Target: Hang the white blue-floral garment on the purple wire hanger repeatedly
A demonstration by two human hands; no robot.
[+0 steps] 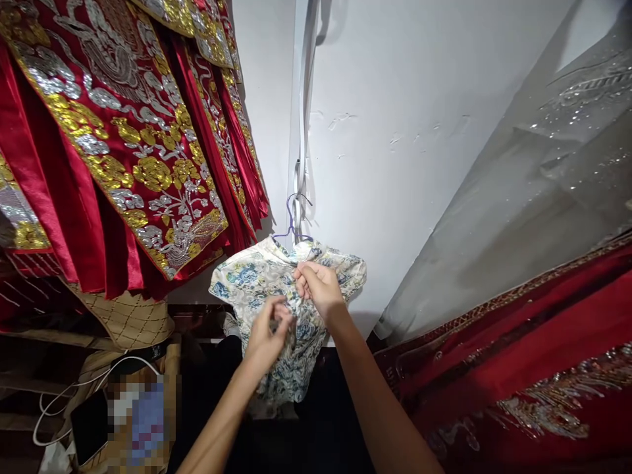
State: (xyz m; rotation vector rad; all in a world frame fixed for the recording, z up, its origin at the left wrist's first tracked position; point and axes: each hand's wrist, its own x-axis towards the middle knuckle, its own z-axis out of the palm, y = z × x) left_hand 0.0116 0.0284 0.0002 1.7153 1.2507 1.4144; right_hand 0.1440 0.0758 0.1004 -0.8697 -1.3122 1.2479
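Observation:
A small cream dress with a blue and green flower print (249,276) hangs on a purple wire hanger (291,220) against the white wall. My right hand (318,284) pinches the fabric near the collar, its fingers closed on it. My left hand (266,332) is lower, at the dress front, with its fingers curled and pinching the cloth there.
Red garments with gold and silver embroidery (123,131) hang at the upper left. More red embroidered cloth under a clear plastic cover (518,217) fills the right. A woven straw hat (128,319), a dark phone (89,424) and a white cable (54,401) lie at the lower left.

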